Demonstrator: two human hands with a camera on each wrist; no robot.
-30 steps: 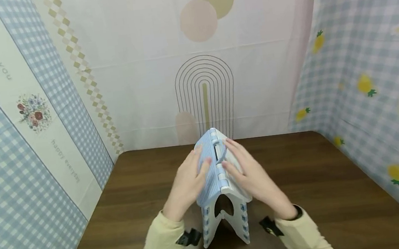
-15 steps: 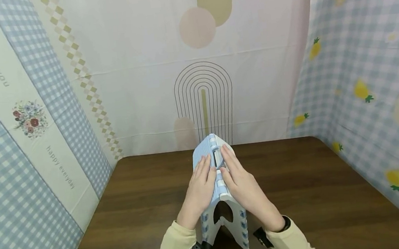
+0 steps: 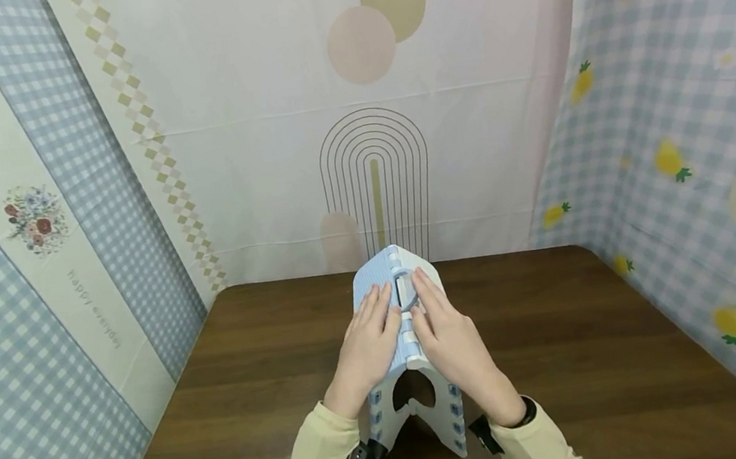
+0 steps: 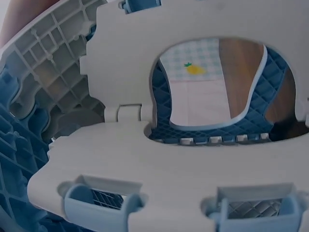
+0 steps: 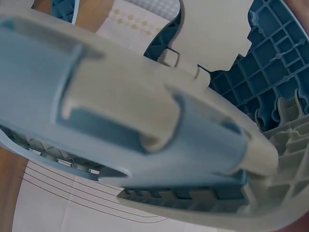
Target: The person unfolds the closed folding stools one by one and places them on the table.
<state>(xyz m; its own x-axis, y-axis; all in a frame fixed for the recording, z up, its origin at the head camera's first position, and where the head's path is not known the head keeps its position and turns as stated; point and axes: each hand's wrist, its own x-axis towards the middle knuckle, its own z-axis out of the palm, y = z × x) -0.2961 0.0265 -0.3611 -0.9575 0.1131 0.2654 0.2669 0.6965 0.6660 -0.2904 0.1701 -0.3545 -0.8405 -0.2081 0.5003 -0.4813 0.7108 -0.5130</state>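
Note:
A light blue and white plastic folding step stool [image 3: 407, 342] stands part-folded on the table, its two top halves sloping down like a roof from a hinged ridge. A carry handle [image 3: 406, 291] lies along that ridge. My left hand [image 3: 367, 351] rests flat on the blue left half, fingers straight and pointing away from me. On the white right half lies my right hand [image 3: 451, 337], fingers likewise straight, fingertips beside the handle. Both wrist views look into the stool's ribbed underside, with its white hinged leg panel [image 4: 169, 169] close in the left one.
The dark wooden table [image 3: 257, 393] reaches back to a white patterned cloth [image 3: 253, 182]. Blue checked cloths hang on both sides, the left cloth [image 3: 15, 300] with lettering and the right cloth [image 3: 641, 115] with pineapples.
Both hands have come in from the sides and settled flat on the stool's sloping top. Over the last half second, the stool's right side has spread slightly to the right.

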